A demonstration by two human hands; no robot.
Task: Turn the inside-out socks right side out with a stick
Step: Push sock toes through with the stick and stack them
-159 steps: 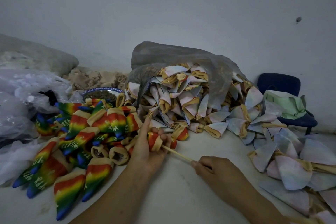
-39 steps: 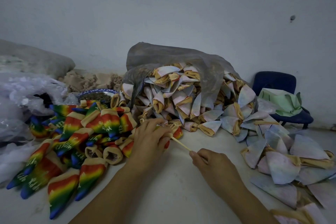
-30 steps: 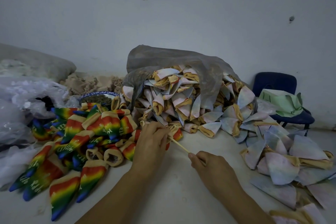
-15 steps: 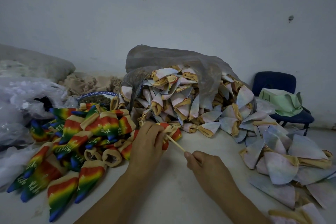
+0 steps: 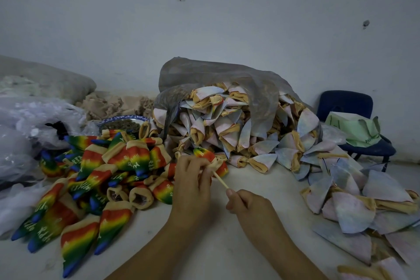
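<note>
Far to the left of the grey bag (image 5: pixel 227 79), crumpled clear plastic (image 5: pixel 27 120) lies out of your way. Nearer the bag on that same side, the rainbow socks (image 5: pixel 102 166) are heaped on the table (image 5: pixel 204 245) with their colours outward and cuffs open. I take that for your finished pile, kept there so you can drop a done one without reaching across.

Just in front of the bag's mouth, your left hand (image 5: pixel 193 179) is curled round the sock (image 5: pixel 205 154) you are working on. Its fingers bunch the tan cuff, and a bright tip shows above your knuckles. That grip, I judge, holds the fabric back so it rolls over the stick (image 5: pixel 221 180) rather than sliding along with it.

The stick runs from the cuff, away from the bag, to your right hand (image 5: pixel 247 204). That hand pinches the near end between thumb and curled fingers, a hold that lets you push straight along the stick's line. How deep the stick sits inside the sock cannot be told, and the turn looks only part done.

The pale socks (image 5: pixel 250 138) spill from the bag and fan across the table to its right. Judging by their washed-out look they are inside out, and they lie within reach of your right hand for the next pick.
</note>
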